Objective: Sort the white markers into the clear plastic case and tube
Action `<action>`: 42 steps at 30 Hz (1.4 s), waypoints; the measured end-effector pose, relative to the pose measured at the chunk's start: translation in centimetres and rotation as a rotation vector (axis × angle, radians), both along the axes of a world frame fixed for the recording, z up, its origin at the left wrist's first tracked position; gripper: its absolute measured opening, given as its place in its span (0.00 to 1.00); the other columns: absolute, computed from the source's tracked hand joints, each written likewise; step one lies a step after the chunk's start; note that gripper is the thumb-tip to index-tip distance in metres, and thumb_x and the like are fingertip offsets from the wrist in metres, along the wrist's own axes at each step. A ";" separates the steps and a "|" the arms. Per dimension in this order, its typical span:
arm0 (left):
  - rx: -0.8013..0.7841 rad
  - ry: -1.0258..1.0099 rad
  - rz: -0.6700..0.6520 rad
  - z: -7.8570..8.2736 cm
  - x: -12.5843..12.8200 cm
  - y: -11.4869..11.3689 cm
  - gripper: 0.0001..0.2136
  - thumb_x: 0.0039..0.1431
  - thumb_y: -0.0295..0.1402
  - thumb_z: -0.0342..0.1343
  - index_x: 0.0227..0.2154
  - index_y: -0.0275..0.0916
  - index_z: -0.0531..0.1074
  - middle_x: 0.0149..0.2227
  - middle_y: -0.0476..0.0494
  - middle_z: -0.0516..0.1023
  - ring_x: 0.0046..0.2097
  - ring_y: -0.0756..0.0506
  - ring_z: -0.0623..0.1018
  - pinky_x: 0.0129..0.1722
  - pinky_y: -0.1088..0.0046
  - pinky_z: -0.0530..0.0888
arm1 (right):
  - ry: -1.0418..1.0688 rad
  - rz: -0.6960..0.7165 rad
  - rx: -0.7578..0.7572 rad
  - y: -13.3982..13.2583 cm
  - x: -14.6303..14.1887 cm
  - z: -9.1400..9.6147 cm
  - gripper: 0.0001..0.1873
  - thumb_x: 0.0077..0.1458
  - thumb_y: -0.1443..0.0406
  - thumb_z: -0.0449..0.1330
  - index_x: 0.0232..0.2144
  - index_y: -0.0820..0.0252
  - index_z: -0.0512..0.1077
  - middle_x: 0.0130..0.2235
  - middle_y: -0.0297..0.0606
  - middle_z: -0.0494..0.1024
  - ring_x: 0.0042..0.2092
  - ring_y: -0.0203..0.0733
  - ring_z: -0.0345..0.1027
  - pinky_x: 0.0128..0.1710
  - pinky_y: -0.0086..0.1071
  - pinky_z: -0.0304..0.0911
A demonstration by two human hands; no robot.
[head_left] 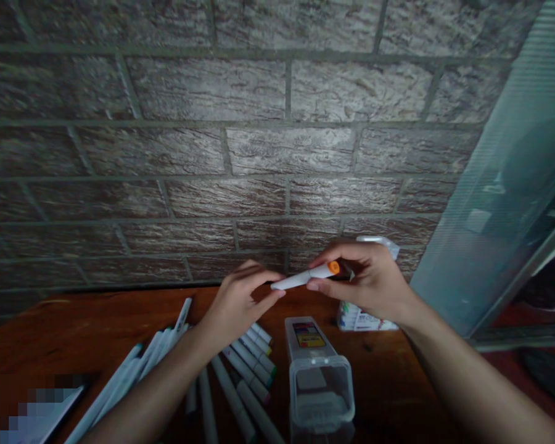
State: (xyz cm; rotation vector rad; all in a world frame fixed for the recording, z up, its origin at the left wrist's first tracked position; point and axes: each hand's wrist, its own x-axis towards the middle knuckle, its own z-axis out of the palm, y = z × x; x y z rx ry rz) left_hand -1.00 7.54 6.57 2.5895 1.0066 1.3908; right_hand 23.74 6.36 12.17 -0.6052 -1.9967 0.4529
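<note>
Both hands hold one white marker [298,279] with an orange end, raised over the table. My left hand [240,296] pinches its left tip between thumb and fingers. Near the orange end, my right hand [370,277] grips the barrel between thumb and fingers. Below my left hand and forearm lie several white markers [250,357] with green, yellow and pink ends. A clear plastic case [321,394] with a yellow and dark label lies open below the held marker. Behind my right hand stands another clear case [365,319] holding markers, partly hidden.
The wooden table [97,314] runs up to a stone-patterned brick wall [259,148]. At the lower left is a flat, blurred-out object [41,413]. A translucent ribbed panel [485,166] stands on the right. More white markers [134,370] spread left of my forearm.
</note>
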 end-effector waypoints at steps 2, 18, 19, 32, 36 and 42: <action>0.050 0.029 -0.022 0.0 0.3 -0.1 0.04 0.61 0.28 0.65 0.38 0.40 0.81 0.35 0.45 0.85 0.38 0.43 0.80 0.39 0.67 0.75 | -0.033 0.038 0.024 -0.7 -0.8 -0.2 0.07 0.53 0.65 0.74 0.34 0.62 0.81 0.29 0.35 0.79 0.27 0.34 0.66 0.25 0.27 0.59; 0.116 -0.093 -0.163 0.2 1.2 -1.3 0.04 0.65 0.26 0.59 0.35 0.39 0.78 0.35 0.44 0.85 0.39 0.43 0.83 0.39 0.68 0.77 | -0.133 0.094 0.153 -3.1 -2.7 -0.4 0.09 0.59 0.65 0.70 0.43 0.58 0.80 0.31 0.34 0.77 0.28 0.33 0.66 0.25 0.26 0.60; 0.120 -0.095 -0.160 0.2 1.2 -1.3 0.04 0.65 0.26 0.59 0.35 0.39 0.78 0.35 0.43 0.85 0.39 0.43 0.83 0.39 0.68 0.77 | -0.141 0.091 0.150 -3.1 -2.6 -0.4 0.09 0.59 0.65 0.70 0.43 0.59 0.80 0.31 0.34 0.77 0.28 0.33 0.66 0.25 0.26 0.60; 0.070 -0.188 -0.141 0.6 0.6 -1.2 0.10 0.59 0.22 0.64 0.42 0.39 0.81 0.40 0.40 0.86 0.41 0.42 0.83 0.42 0.65 0.78 | -0.175 -0.010 0.194 -2.8 -0.4 1.1 0.17 0.58 0.66 0.70 0.50 0.55 0.78 0.37 0.35 0.80 0.30 0.35 0.69 0.29 0.28 0.65; 0.082 -0.184 -0.147 0.4 0.6 -1.0 0.10 0.59 0.22 0.65 0.42 0.39 0.81 0.39 0.40 0.86 0.41 0.42 0.83 0.42 0.65 0.78 | -0.173 -0.024 0.198 -2.8 -0.1 1.3 0.17 0.57 0.65 0.71 0.49 0.55 0.79 0.36 0.35 0.80 0.30 0.35 0.69 0.28 0.28 0.65; 0.110 -0.104 -0.142 0.5 1.0 -1.2 0.07 0.59 0.22 0.64 0.38 0.40 0.81 0.38 0.43 0.86 0.40 0.42 0.83 0.42 0.66 0.78 | -0.195 0.098 0.200 -3.6 -1.6 0.9 0.17 0.56 0.64 0.72 0.48 0.56 0.80 0.37 0.37 0.80 0.34 0.38 0.72 0.32 0.30 0.68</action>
